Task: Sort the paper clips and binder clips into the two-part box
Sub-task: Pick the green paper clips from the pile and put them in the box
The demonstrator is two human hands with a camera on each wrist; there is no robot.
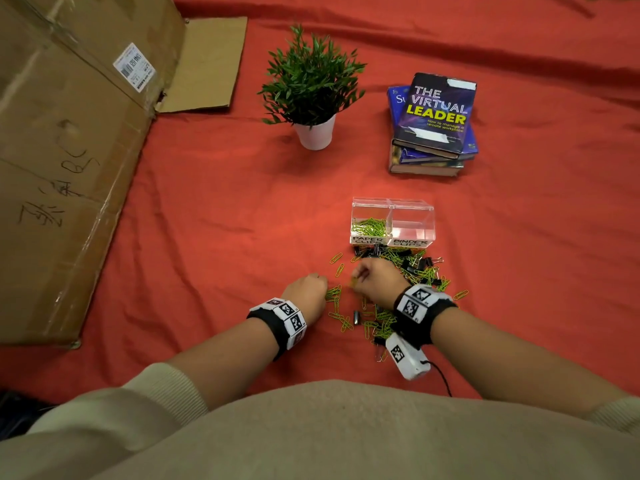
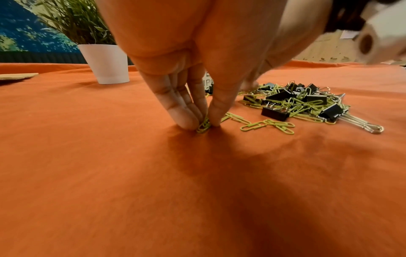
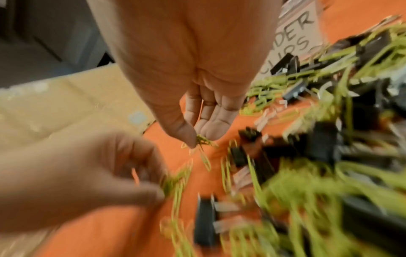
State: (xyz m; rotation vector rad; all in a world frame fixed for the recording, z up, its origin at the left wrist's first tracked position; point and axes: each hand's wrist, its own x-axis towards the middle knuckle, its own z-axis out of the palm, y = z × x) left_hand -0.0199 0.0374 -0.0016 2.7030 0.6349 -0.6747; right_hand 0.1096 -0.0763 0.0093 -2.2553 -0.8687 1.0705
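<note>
Sweater: beige, fills the bottom of the head view, with two bare forearms reaching up from it.
Left hand (image 2: 186,97): low centre of the head view; thumb and fingertips press together on a few green paper clips (image 2: 203,125) that lie on the cloth. It is grasping them.
Right hand (image 3: 193,97): just right of the left hand, lifted a little over the pile; thumb and fingers pinch a small bunch of paper clips. This view is blurred, so the number cannot be told.
Pile (image 1: 398,289): green paper clips and black binder clips (image 2: 275,113) mixed, too many to count, spread from the box front down to the right wrist.
Two-part box (image 1: 393,221): one clear box, right of centre, touching the top edge of the pile. Left part, labelled PAPER CLIPS, holds green clips; right part, labelled BINDER CLIPS, shows none.
Red cloth (image 1: 207,237): covers the surface; wide open room lies left of the hands and at the right edge.
Plant (image 1: 311,84): one, in a white pot, upper centre, well apart from the box.
Books (image 1: 433,126): one stack, at least three, upper right.
Cardboard box (image 1: 69,150): one, flattened, along the left edge.
</note>
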